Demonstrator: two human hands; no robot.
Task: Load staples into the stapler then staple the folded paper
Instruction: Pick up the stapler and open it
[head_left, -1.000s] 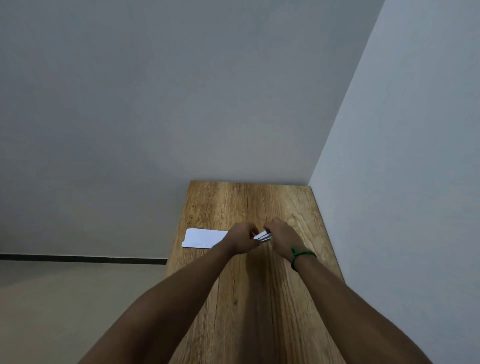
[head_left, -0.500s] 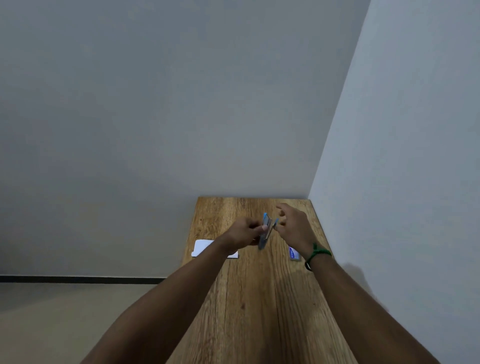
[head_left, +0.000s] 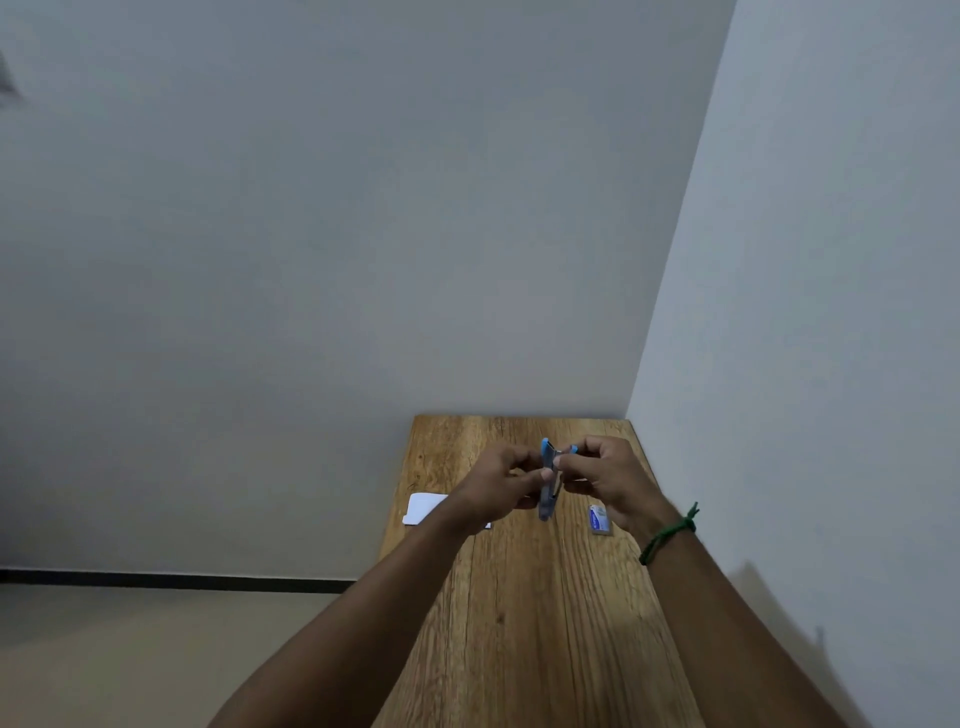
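In the head view, the only one here, a narrow wooden table (head_left: 524, 597) with strong grain runs away from the person into a corner of pale grey walls, and both bare forearms reach forward over it. The left hand (head_left: 496, 480) and the right hand (head_left: 605, 475) meet above the far half of the table, each closed around part of a small blue and grey stapler (head_left: 548, 480) that stands nearly upright between them, clear of the wood. The stapler's blue top appears swung apart from its grey body at the upper end, though the gap is too small to read with certainty. A green cord bracelet (head_left: 670, 532) circles the right wrist. At about four o'clock from the stapler, just beside the right wrist, a small blue and white box of staples (head_left: 600, 518) lies flat on the table. At about eight o'clock, partly hidden under the left forearm and overhanging the table's left edge, lies the white folded paper (head_left: 423, 508). As a judgement, the task is at its start: the stapler seems to be opening for loading, no staples are visible in either hand, the box looks untouched, and the stapling of the paper is all left to do.
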